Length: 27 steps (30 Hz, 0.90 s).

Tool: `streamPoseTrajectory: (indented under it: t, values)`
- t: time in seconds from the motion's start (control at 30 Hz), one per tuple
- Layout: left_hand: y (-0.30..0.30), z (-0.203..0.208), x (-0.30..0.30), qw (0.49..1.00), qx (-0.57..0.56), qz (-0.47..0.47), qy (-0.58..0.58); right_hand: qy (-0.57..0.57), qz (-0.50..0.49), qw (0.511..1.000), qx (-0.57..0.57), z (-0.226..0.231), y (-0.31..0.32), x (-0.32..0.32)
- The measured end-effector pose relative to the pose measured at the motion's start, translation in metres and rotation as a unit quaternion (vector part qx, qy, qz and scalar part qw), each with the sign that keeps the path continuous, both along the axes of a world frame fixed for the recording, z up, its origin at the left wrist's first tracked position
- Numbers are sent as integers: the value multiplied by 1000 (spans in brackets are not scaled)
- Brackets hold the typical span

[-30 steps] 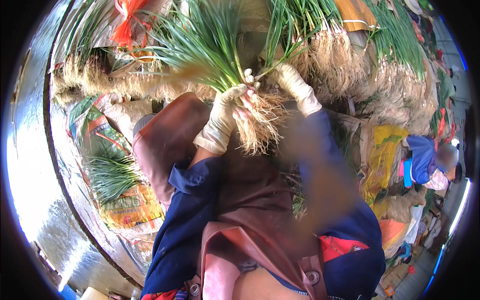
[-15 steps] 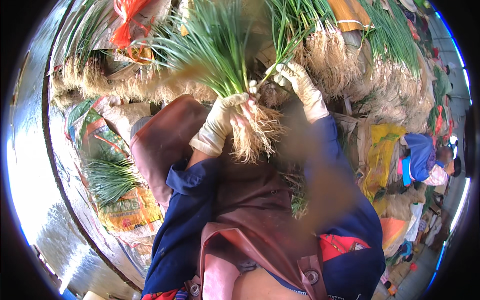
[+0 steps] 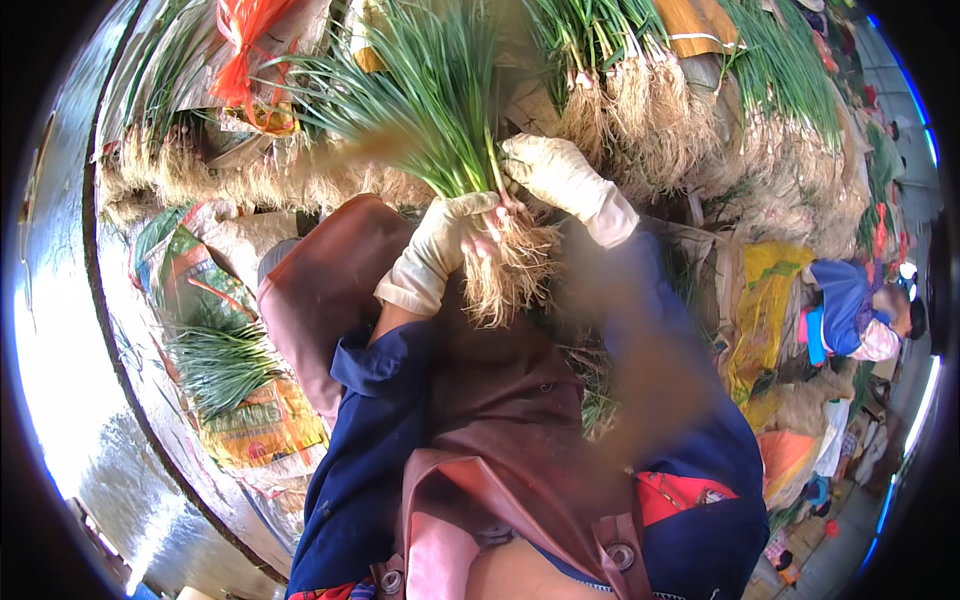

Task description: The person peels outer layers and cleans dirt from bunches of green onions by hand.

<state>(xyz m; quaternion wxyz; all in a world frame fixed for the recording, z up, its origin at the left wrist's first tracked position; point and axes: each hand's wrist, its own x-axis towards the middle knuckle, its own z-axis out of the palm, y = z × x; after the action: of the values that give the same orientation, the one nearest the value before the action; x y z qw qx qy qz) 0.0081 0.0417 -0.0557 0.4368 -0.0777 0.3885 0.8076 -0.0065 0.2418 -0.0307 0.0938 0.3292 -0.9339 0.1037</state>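
A thick bunch of green onions (image 3: 445, 120), with pinkish-white bases and long pale roots (image 3: 510, 262), stands upright over my lap. My left hand (image 3: 440, 245), in a cream glove, wraps round the stems just above the roots. From the right, my right hand (image 3: 560, 178), gloved alike, meets the bunch with its fingers curled against the stems. Its fingertips are partly hidden there, and a stalk runs along them.
Heaps of green onions with roots toward me (image 3: 640, 110) lie across the far side. More leaves (image 3: 222, 365) rest on a printed sack (image 3: 265, 420) at left. A red plastic bag (image 3: 240, 60) lies far left; a yellow sack (image 3: 765, 310) and another person (image 3: 850, 310) are at right.
My right hand has moved left from beside the far heap, bringing the stalk it pinched in against the bunch. My left hand keeps its hold, almost still.
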Motion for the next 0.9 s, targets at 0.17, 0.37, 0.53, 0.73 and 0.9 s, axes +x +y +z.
streamPoseTrajectory:
  t: [0.17,0.37,0.53,0.73,0.9]
  values:
    - [4,14,4,1000,24,-8,-15,-87,-110,986,-93,7,10,-1]
    - [4,-5,0,998,61,-27,-8,-133,-152,968,-151,15,-9,9]
    - [-6,-11,5,998,42,45,-8,-147,-119,981,-45,23,-23,0]
    - [2,34,13,987,143,30,-66,-274,-383,871,-142,28,-23,-4]
    - [-1,18,14,993,117,6,-22,-377,-450,802,114,-9,7,24]
